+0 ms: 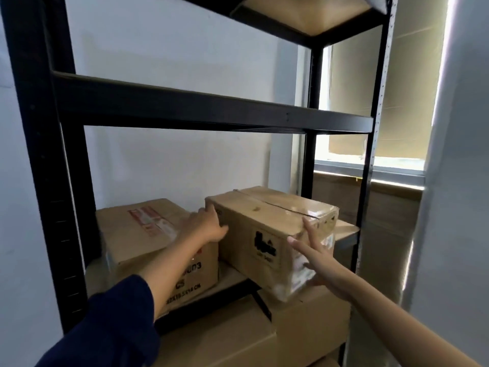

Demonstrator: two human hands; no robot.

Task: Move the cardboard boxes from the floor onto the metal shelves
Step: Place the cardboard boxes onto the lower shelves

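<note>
Two hands are set against a taped cardboard box [270, 234] that sits on the middle metal shelf [346, 230], its near end overhanging the shelf's front edge. The left hand [209, 226] is laid on the box's left side near the top corner, fingers [211, 210] curled over the edge, so that the box can be steered and kept square. The right hand [315, 258] is pressed flat against the near right corner, its fingers [308, 229] straight and spread apart, apparently so that the box can be pushed deeper rather than lifted. Just left of the left hand, a second cardboard box [148, 234] with a red-printed label is already shelved; the narrow gap between the two boxes is filled by that hand. Below the right hand, more boxes [304, 332] are stacked on a lower level. Whether the box's far end has reached the wall cannot be told, as it is hidden. The placing is judged nearly done, with a last push remaining.
</note>
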